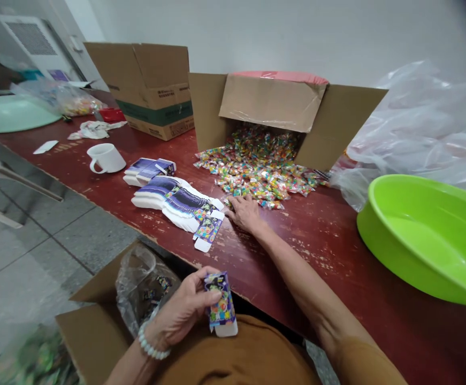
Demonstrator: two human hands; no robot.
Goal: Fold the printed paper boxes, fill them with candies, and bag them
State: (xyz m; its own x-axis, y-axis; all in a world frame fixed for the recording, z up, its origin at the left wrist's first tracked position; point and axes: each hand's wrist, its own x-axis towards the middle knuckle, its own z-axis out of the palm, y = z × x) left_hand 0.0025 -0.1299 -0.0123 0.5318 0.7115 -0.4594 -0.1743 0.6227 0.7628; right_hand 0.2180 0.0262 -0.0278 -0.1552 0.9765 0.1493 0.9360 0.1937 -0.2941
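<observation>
My left hand (195, 299), with a beaded bracelet at the wrist, is closed around a small purple printed candy box (221, 305). The white end flap of that box hangs out at its lower end. My right hand (245, 214) rests on the table at the near edge of a spread of wrapped candies (257, 176), its fingers slightly apart and curved down. Its fingertips are beside a few candy packets; nothing shows held in them. Just left of it lies a fanned row of flattened purple boxes (176, 200), with a smaller stack (148, 170) behind.
A tipped cardboard carton (273, 101) spills the candies. Another carton (158, 91) and a white mug (106, 158) stand left. A green basin (429, 240) and clear plastic bags (421, 123) are at right. Below the table edge, an open carton (96, 331) holds a plastic-lined heap.
</observation>
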